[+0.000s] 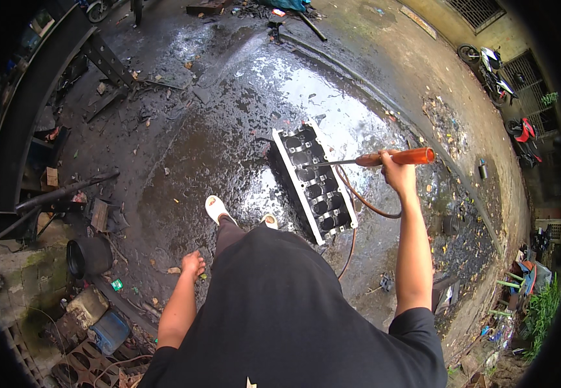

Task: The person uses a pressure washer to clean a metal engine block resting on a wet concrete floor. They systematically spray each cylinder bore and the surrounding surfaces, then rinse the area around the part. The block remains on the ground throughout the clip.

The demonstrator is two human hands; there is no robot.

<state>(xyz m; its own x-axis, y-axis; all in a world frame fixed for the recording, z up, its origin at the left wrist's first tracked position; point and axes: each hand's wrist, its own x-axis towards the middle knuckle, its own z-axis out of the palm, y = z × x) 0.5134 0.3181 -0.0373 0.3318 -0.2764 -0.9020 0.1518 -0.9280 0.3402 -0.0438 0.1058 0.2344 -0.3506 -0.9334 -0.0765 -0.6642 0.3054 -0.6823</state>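
My right hand [397, 173] is wrapped round a spray gun [413, 156] with an orange rear end and a long thin metal nozzle. A brown hose [384, 211] hangs below that hand and loops toward the ground. The nozzle points left, over an engine block [319, 182] with pale metal edges and two rows of dark round openings. This block lies on wet ground, right of my feet. At my left side, my left hand [193, 264] hangs with its fingers curled in, nothing visible in them.
Wet, oily ground [196, 149] surrounds my white shoes [215, 208]. A black bucket [89, 257], a blue jerrycan [109, 332] and scrap metal stand at left. A long raised edge [384, 97] crosses the ground beyond the block. Motorbikes [492, 72] are parked at far right.
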